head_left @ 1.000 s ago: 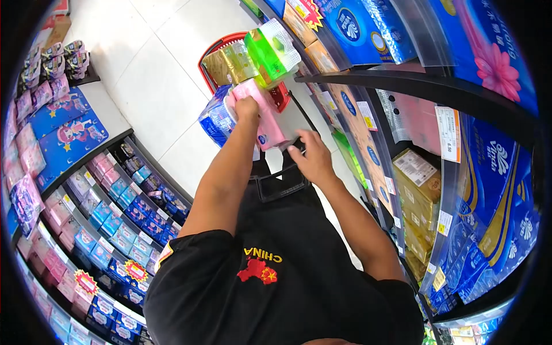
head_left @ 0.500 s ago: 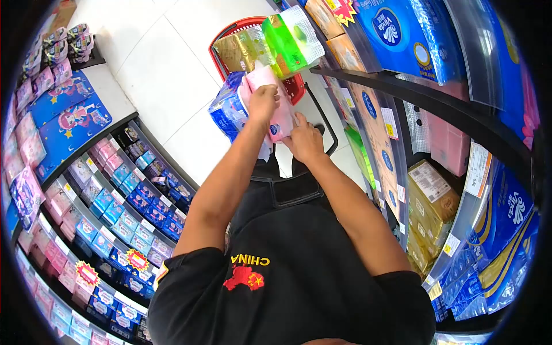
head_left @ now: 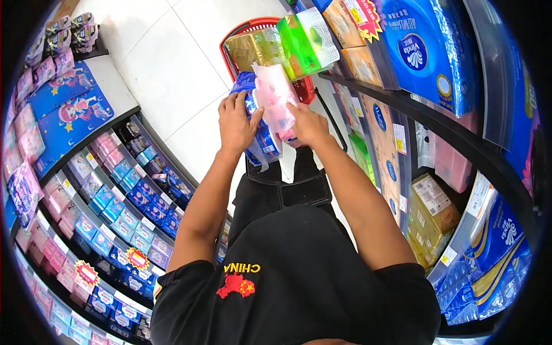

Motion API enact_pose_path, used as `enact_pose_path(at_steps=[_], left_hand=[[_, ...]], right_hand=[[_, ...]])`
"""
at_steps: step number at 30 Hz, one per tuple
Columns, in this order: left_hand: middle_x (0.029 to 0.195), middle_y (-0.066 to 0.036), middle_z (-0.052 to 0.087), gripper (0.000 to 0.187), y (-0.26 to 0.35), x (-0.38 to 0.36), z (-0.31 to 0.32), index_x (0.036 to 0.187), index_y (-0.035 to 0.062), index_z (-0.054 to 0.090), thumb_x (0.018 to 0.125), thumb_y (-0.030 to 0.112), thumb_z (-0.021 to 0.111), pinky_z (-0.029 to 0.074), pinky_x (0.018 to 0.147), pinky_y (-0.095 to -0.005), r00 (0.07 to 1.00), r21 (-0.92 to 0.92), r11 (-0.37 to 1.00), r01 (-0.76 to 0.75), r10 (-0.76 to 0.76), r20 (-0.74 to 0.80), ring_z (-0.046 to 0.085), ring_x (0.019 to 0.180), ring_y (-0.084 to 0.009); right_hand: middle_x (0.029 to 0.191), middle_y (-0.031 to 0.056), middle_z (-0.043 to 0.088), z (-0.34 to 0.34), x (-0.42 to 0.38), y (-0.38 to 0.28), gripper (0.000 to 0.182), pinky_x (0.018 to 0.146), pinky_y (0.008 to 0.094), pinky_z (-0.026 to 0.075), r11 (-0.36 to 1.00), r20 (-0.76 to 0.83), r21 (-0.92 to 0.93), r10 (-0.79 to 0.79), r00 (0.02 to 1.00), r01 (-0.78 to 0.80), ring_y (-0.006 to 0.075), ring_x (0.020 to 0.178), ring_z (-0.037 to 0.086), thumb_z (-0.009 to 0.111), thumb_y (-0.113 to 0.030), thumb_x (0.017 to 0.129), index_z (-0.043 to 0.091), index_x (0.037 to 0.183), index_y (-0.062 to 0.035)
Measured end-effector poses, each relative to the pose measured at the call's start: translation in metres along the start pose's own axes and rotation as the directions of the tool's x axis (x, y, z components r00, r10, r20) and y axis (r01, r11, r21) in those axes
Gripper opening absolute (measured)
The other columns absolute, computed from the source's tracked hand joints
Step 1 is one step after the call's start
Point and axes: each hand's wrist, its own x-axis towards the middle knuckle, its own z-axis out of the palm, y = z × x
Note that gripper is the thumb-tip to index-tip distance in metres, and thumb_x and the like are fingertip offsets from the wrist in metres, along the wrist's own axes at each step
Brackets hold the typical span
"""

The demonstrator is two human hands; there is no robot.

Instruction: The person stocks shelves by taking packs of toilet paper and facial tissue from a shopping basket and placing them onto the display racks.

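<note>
A red shopping basket [head_left: 244, 26] stands on the floor in front of me. A gold pack [head_left: 250, 50] and a green and clear pack [head_left: 296, 49] lie across its top. Nearer to me are a pink tissue pack [head_left: 272, 86] and a blue and white pack [head_left: 265, 144], side by side. My left hand [head_left: 237, 125] grips the blue pack from its left side, fingers over its top and thumb toward the pink one. On the pink pack's right side, my right hand [head_left: 309, 123] is closed, with its fingertips partly hidden.
Shelves of small tissue packs [head_left: 103, 201] curve along the left. To the right, a rack with a dark shelf edge [head_left: 414, 106] holds large blue Vinda packs [head_left: 422, 46] and a gold pack [head_left: 431, 210]. A dark bar [head_left: 330, 112] runs beside the basket.
My left hand has moved from the pink pack's top to the blue pack. My right hand has shifted up along the pink pack. The blue pack now sits nearer to me.
</note>
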Motion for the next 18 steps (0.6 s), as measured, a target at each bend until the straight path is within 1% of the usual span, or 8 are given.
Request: enact_pose_path(at_steps=[1,4,7,10,13,16,17,18], left_hand=[[0.133,-0.023,0.051,0.064,-0.001,0.002,0.000,0.132,-0.0009,0.051,0.084,0.036,0.070,0.038,0.105,-0.0483,1.000,0.004,1.000,-0.006,0.006,0.007,0.043,0.125,-0.0424],[0.132,-0.023,0.051,0.064,-0.004,0.011,-0.001,0.133,-0.0002,0.050,0.085,0.037,0.070,0.039,0.104,-0.0486,1.000,0.012,1.000,-0.025,0.025,0.018,0.043,0.124,-0.0421],[0.132,-0.022,0.051,0.064,-0.010,0.020,-0.001,0.133,0.0005,0.050,0.085,0.038,0.070,0.040,0.103,-0.0488,0.999,0.023,0.999,-0.032,0.031,0.038,0.044,0.123,-0.0421],[0.132,-0.025,0.050,0.063,-0.011,0.027,-0.006,0.134,-0.0010,0.049,0.088,0.038,0.066,0.036,0.105,-0.0480,0.997,0.013,1.000,-0.028,0.027,0.076,0.042,0.123,-0.0427],[0.132,-0.025,0.050,0.063,-0.010,0.029,-0.008,0.133,-0.0001,0.049,0.087,0.039,0.067,0.039,0.103,-0.0488,0.996,0.009,0.999,-0.037,0.036,0.087,0.043,0.123,-0.0432],[0.131,-0.024,0.051,0.064,-0.003,0.028,-0.007,0.133,0.0005,0.049,0.087,0.040,0.067,0.040,0.102,-0.0494,0.997,0.020,1.000,-0.023,0.021,0.073,0.044,0.122,-0.0433],[0.130,-0.021,0.053,0.066,-0.003,0.027,-0.005,0.130,0.0005,0.051,0.082,0.041,0.071,0.045,0.098,-0.0495,0.999,0.049,0.998,-0.029,0.028,0.035,0.046,0.121,-0.0429],[0.130,-0.021,0.053,0.066,-0.002,0.027,-0.004,0.130,0.0007,0.052,0.082,0.042,0.071,0.045,0.098,-0.0495,0.999,0.044,0.999,-0.026,0.024,0.033,0.046,0.121,-0.0428]], right_hand=[[0.138,0.0093,0.050,-0.003,0.004,-0.001,0.061,0.096,0.0448,0.047,1.000,0.021,-0.008,0.007,1.000,-0.007,0.0303,0.117,0.058,0.059,-0.015,0.085,0.044,0.144,-0.0251],[0.152,0.0093,0.038,-0.024,0.013,-0.011,0.065,0.104,0.0437,0.042,0.998,0.185,-0.011,0.066,0.981,-0.065,0.0309,0.129,0.050,0.059,-0.018,0.088,0.038,0.148,-0.0276],[0.152,0.0090,0.038,-0.022,0.022,-0.010,0.065,0.105,0.0433,0.042,0.999,0.180,-0.005,0.049,0.983,-0.049,0.0307,0.129,0.050,0.059,-0.019,0.088,0.037,0.149,-0.0287],[0.149,0.0102,0.041,-0.014,0.020,-0.011,0.064,0.102,0.0445,0.044,0.999,0.105,0.008,0.036,0.994,-0.037,0.0321,0.126,0.052,0.058,-0.021,0.088,0.036,0.149,-0.0260],[0.134,0.0153,0.050,0.000,0.006,-0.008,0.062,0.095,0.0489,0.048,0.999,-0.031,0.043,0.004,1.000,-0.002,0.0367,0.114,0.058,0.057,-0.020,0.088,0.036,0.147,-0.0200],[0.130,0.0193,0.050,0.004,-0.026,-0.010,0.064,0.093,0.0503,0.048,0.990,-0.114,0.137,0.041,0.993,-0.026,0.0397,0.112,0.058,0.058,-0.021,0.089,0.032,0.147,-0.0156],[0.134,0.0190,0.050,0.001,-0.037,-0.013,0.069,0.095,0.0475,0.047,0.987,-0.085,0.143,0.091,0.992,-0.078,0.0387,0.116,0.056,0.061,-0.023,0.089,0.030,0.149,-0.0167],[0.133,0.0196,0.050,0.002,-0.051,-0.012,0.069,0.095,0.0473,0.047,0.988,-0.085,0.138,0.085,0.993,-0.072,0.0397,0.116,0.055,0.061,-0.025,0.089,0.030,0.149,-0.0133]])
